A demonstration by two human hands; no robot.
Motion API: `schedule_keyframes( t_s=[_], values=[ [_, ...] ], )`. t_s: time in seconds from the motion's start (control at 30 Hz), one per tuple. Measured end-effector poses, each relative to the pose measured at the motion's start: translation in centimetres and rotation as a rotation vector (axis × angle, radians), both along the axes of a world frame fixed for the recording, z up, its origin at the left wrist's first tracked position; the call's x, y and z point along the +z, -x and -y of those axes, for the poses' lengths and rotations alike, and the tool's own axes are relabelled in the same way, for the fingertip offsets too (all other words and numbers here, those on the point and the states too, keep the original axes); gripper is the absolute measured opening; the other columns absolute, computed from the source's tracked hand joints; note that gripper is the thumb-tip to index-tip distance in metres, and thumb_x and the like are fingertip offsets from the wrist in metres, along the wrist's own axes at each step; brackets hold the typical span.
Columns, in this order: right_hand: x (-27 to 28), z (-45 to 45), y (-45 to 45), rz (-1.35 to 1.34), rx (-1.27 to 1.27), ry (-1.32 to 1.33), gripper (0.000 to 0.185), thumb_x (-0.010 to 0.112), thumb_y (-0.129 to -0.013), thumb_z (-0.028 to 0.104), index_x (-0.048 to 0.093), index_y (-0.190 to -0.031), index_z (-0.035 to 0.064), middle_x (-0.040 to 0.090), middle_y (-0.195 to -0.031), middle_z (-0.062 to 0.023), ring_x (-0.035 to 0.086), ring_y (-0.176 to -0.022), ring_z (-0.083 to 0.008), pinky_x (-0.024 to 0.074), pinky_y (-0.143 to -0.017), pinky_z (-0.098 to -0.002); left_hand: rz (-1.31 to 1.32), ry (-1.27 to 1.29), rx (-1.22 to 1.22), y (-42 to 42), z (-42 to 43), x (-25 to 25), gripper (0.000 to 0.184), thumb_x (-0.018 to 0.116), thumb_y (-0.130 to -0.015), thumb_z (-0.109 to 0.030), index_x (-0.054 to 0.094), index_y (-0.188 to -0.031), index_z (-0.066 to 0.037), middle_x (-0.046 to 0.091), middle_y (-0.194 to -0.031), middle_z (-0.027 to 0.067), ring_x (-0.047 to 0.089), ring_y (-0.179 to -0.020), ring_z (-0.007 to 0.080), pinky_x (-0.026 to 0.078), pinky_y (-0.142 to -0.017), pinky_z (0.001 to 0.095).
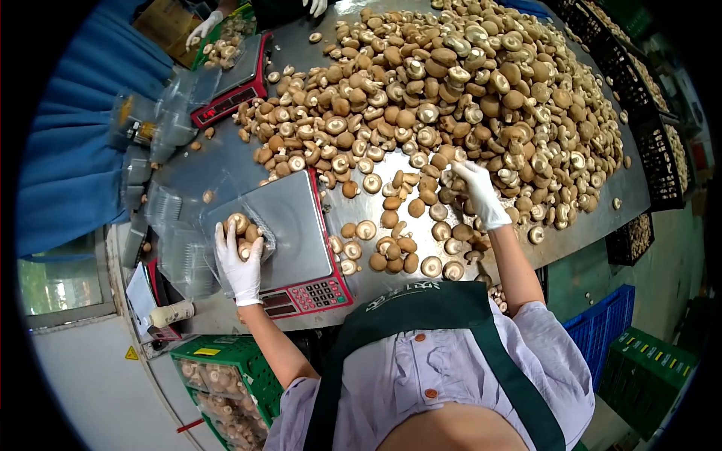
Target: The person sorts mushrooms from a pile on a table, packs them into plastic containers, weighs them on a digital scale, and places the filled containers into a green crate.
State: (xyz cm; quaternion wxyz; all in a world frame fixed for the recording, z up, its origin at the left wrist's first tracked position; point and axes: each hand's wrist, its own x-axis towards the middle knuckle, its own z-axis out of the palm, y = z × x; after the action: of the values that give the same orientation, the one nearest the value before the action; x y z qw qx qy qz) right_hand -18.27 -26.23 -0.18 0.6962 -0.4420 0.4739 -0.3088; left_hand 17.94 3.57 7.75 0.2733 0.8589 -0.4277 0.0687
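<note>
White gloves cover both of my hands. My left hand [240, 263] curls around a few brown mushrooms [239, 222] in a clear plastic tray [268, 239] on the left part of the near scale's metal plate [293, 207]. My right hand [479, 188] reaches to the near edge of the large mushroom heap [444, 98]; its fingertips are bent at a mushroom, and what they grip is too small to make out. Loose mushrooms [395, 252] lie on the metal table between the scale and my right hand.
Empty clear trays [184, 259] are stacked left of the scale, near a small bottle [172, 314]. A second red scale [228, 104] and a co-worker's gloved hand [203, 30] are at the upper left. Black crates [647, 150] line the right side; a green crate [226, 376] stands below left.
</note>
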Motion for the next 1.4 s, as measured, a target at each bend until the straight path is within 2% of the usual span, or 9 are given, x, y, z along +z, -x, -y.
schedule_keyframes(
  t_s=[0.17, 0.23, 0.3, 0.53, 0.63, 0.83, 1.03, 1.23, 1.4],
  values=[
    [-1.5, 5.2, -4.5, -0.772, -0.023, 0.730, 0.044, 0.064, -0.078, 0.041, 0.066, -0.103, 0.0054, 0.069, -0.090, -0.0166, 0.067, -0.082, -0.0284, 0.0520, -0.074, -0.0366, 0.063, 0.188, 0.147, -1.5, -0.6, -1.4, 0.032, 0.055, -0.086, -0.005, 0.059, -0.117, 0.001, 0.052, -0.128, 0.0213, 0.053, -0.116, 0.0337, 0.042, -0.097, 0.0377],
    [1.7, 4.3, -6.6, -0.966, 0.167, 0.610, 0.044, 0.062, -0.078, 0.043, 0.065, -0.103, 0.0065, 0.068, -0.094, -0.0182, 0.065, -0.086, -0.0330, 0.0516, -0.077, -0.0402, 0.086, 0.163, 0.196, -1.5, -0.8, -1.4, 0.030, 0.054, -0.086, -0.003, 0.060, -0.115, 0.001, 0.056, -0.125, 0.0198, 0.054, -0.114, 0.0328, 0.043, -0.096, 0.0377],
    [-0.8, 4.4, -7.8, -0.906, 0.117, 0.860, 0.043, 0.064, -0.075, 0.042, 0.065, -0.097, 0.0060, 0.067, -0.084, -0.0191, 0.066, -0.080, -0.0335, 0.0518, -0.072, -0.0415, 0.089, 0.204, 0.203, -1.4, -0.8, -1.2, 0.028, 0.055, -0.087, -0.005, 0.061, -0.113, 0.001, 0.058, -0.122, 0.0190, 0.055, -0.113, 0.0325, 0.043, -0.096, 0.0379],
    [-0.5, -0.1, -6.6, -0.644, 0.321, 0.703, 0.028, 0.066, -0.074, 0.028, 0.064, -0.088, 0.0031, 0.067, -0.073, -0.0138, 0.065, -0.069, -0.0298, 0.0512, -0.066, -0.0386, 0.184, 0.250, 0.484, -2.8, -3.2, -1.7, 0.029, 0.060, -0.091, -0.024, 0.066, -0.103, 0.001, 0.060, -0.119, 0.0165, 0.057, -0.109, 0.0305, 0.044, -0.093, 0.0383],
    [-2.2, 0.3, -5.4, -0.307, 0.215, 0.479, 0.030, 0.068, -0.074, 0.029, 0.065, -0.089, 0.0039, 0.068, -0.076, -0.0125, 0.066, -0.070, -0.0275, 0.0513, -0.066, -0.0374, -0.136, 0.229, 0.502, -2.4, -3.3, -1.4, 0.035, 0.063, -0.088, -0.028, 0.065, -0.108, 0.000, 0.060, -0.121, 0.0161, 0.055, -0.113, 0.0299, 0.043, -0.094, 0.0381],
    [2.2, -0.5, -6.4, -0.797, 0.397, 0.677, 0.058, 0.072, -0.073, 0.038, 0.057, -0.121, 0.0090, 0.067, -0.101, -0.0169, 0.066, -0.090, -0.0294, 0.0521, -0.079, -0.0364, -0.238, -0.019, 0.463, 0.0, -2.6, -0.4, 0.045, 0.066, -0.084, -0.026, 0.057, -0.123, -0.005, 0.065, -0.110, 0.0158, 0.063, -0.099, 0.0298, 0.048, -0.086, 0.0367],
    [-1.9, -0.7, -10.7, -0.885, 0.355, 1.116, 0.035, 0.070, -0.075, 0.032, 0.058, -0.091, 0.0045, 0.064, -0.079, -0.0152, 0.063, -0.076, -0.0319, 0.0514, -0.066, -0.0420, -0.162, -0.053, 0.349, 2.1, -1.7, -0.4, 0.049, 0.062, -0.084, -0.021, 0.052, -0.130, -0.009, 0.061, -0.119, 0.0180, 0.062, -0.101, 0.0321, 0.048, -0.087, 0.0371],
    [0.5, -0.4, -8.7, -0.544, 0.517, 0.594, 0.048, 0.070, -0.070, 0.036, 0.062, -0.107, 0.0051, 0.067, -0.082, -0.0199, 0.067, -0.076, -0.0323, 0.0530, -0.072, -0.0386, 0.331, -0.095, 0.424, 4.3, -0.5, -0.4, 0.047, 0.059, -0.084, -0.016, 0.052, -0.129, -0.009, 0.051, -0.133, 0.0117, 0.050, -0.120, 0.0289, 0.034, -0.102, 0.0458],
    [0.8, 2.4, -5.9, -0.823, 0.202, 0.890, 0.042, 0.072, -0.072, 0.032, 0.062, -0.105, 0.0080, 0.064, -0.104, -0.0188, 0.065, -0.084, -0.0333, 0.0527, -0.072, -0.0409, -0.086, 0.371, -0.004, 9.7, 3.5, 0.5, 0.032, 0.059, -0.080, 0.002, 0.063, -0.111, -0.002, 0.058, -0.121, 0.0144, 0.054, -0.114, 0.0286, 0.040, -0.100, 0.0385]
  ],
)
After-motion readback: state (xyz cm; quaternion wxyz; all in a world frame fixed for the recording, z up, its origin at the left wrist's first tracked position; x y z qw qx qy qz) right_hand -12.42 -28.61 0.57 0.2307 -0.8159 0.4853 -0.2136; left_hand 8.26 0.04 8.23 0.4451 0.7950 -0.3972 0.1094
